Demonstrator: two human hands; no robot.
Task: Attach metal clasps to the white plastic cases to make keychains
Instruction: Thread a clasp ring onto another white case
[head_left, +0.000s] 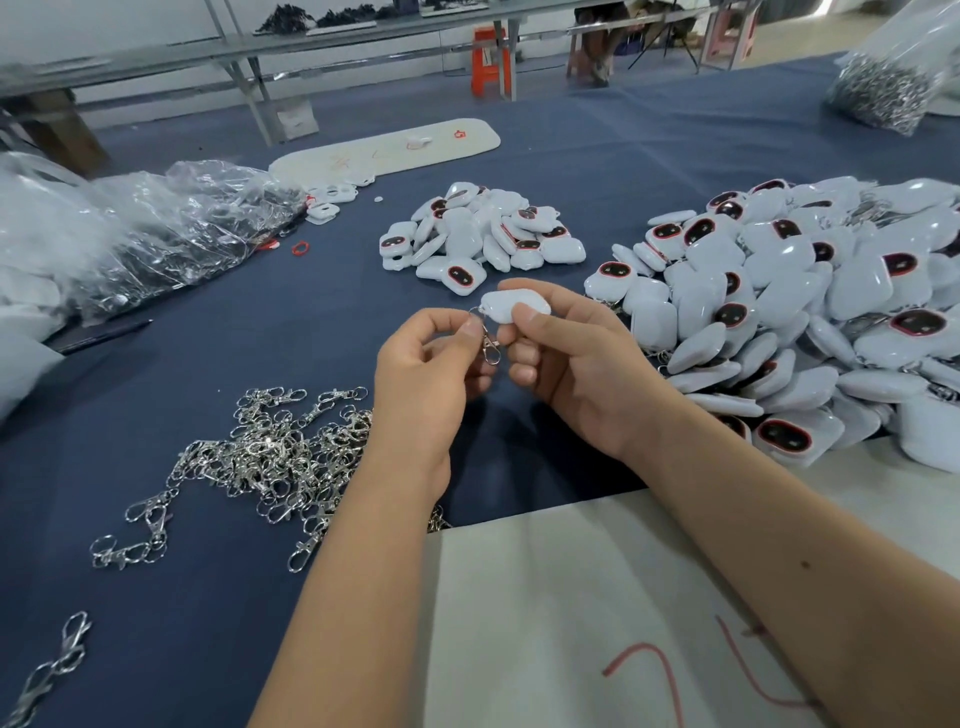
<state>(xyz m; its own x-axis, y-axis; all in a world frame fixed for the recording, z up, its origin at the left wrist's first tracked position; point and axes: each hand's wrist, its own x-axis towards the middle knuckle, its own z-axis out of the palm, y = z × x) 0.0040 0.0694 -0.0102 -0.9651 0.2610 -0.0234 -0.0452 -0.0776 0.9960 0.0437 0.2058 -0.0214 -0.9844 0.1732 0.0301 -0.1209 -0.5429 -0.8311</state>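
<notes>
Above the blue tabletop (260, 312), the right hand (566, 364) pinches a white case (511, 306) between thumb and fingers. The left hand (431, 364) pinches the ring of a metal clasp (488, 345), seemingly at the case's corner. Loose clasps (270, 452) lie left; piled cases (810, 312) right.

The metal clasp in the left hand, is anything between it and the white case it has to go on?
Nothing visible. The left hand pinches the metal clasp right at the edge of the white case held by the right hand; they already appear to meet.
</notes>
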